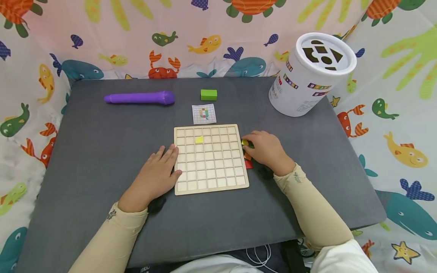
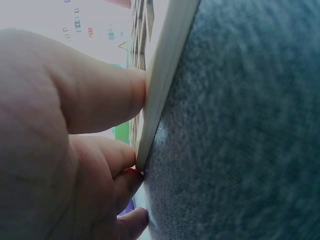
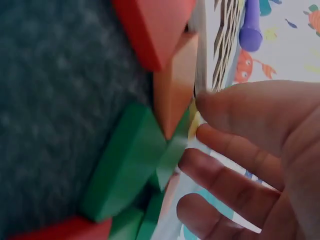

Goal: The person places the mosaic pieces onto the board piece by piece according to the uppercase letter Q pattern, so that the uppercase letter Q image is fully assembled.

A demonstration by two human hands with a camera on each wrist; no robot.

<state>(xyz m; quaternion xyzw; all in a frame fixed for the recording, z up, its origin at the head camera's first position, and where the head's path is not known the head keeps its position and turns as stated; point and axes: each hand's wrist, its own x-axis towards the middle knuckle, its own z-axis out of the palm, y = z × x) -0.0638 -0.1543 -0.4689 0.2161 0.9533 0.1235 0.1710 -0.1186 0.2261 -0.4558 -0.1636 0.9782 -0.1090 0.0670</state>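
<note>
A wooden grid board (image 1: 209,167) lies on the grey table with one yellow tile (image 1: 199,140) in an upper-left square. My left hand (image 1: 153,178) rests at the board's left edge, fingers extended; in the left wrist view, its thumb (image 2: 112,97) presses against the wooden rim. Just off the right edge, my right hand (image 1: 268,151) pinches a small yellow block (image 1: 244,142) between thumb and index finger. Below and beside those fingers lie an orange block (image 3: 175,82), a red block (image 3: 152,30) and several green blocks (image 3: 125,160), partly hidden from above by the hand.
Behind the board sits a small card (image 1: 204,114) with a coloured U-shaped pattern. Farther back are a green block (image 1: 208,94) and a purple stick-like toy (image 1: 139,98). A white bucket (image 1: 297,94) with a shape-hole lid stands at the back right, by a sea-animal curtain (image 1: 129,41).
</note>
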